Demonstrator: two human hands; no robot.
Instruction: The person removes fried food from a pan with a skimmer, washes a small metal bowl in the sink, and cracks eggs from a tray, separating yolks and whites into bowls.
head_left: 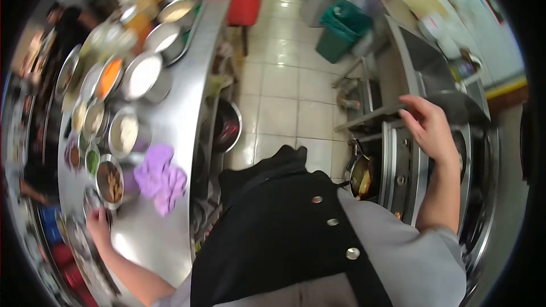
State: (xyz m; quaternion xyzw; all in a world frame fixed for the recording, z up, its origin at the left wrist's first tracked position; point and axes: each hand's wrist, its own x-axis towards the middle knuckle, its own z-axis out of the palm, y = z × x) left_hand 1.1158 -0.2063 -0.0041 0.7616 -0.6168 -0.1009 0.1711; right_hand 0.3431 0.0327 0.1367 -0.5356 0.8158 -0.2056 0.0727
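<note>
My left grip (98,225) was at the small round steel bowl (91,198) near the shiny steel desk's (153,233) left edge, grasping or not I couldn't tell, while my right grip (429,131) hung released above the grey metal stove (401,162).

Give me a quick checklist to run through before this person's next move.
1. Right hand free: ok, nothing visible in it.
2. Left hand's grip: cannot tell; its fingers are blurred at a small bowl.
3. Purple cloth away from the stove: ok, it lies on the counter.
4. Food covered: not ok; the orange food is open.
5. Stove off: cannot tell.
</note>
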